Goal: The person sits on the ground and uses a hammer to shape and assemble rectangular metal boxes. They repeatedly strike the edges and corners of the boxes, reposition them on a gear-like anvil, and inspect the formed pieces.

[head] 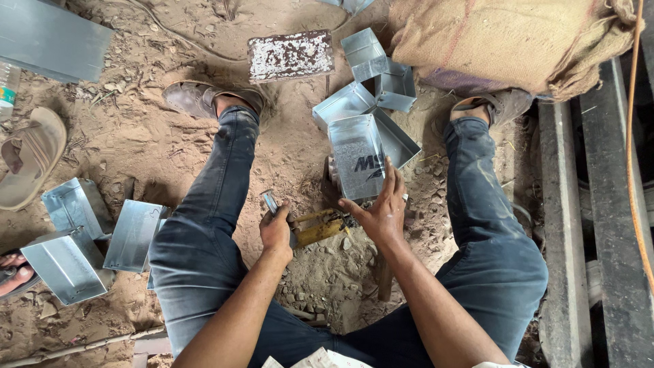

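Note:
I sit on sandy ground with my legs spread, in blue jeans. My right hand (pixel 381 208) rests its fingers on the near edge of a shiny sheet-metal box (pixel 357 160) that stands between my knees. My left hand (pixel 276 228) is closed around a small metal piece (pixel 270 202) sticking up from the fist. Between the hands, on the ground, lies a yellow-handled tool (pixel 319 228), partly hidden by my fingers.
More folded sheet-metal boxes (pixel 371 75) lie beyond the one I touch, and others (pixel 88 232) sit at my left. A rusty speckled plate (pixel 291 56), a burlap sack (pixel 511 41), a loose sandal (pixel 30 157) and dark beams (pixel 599 204) at right surround me.

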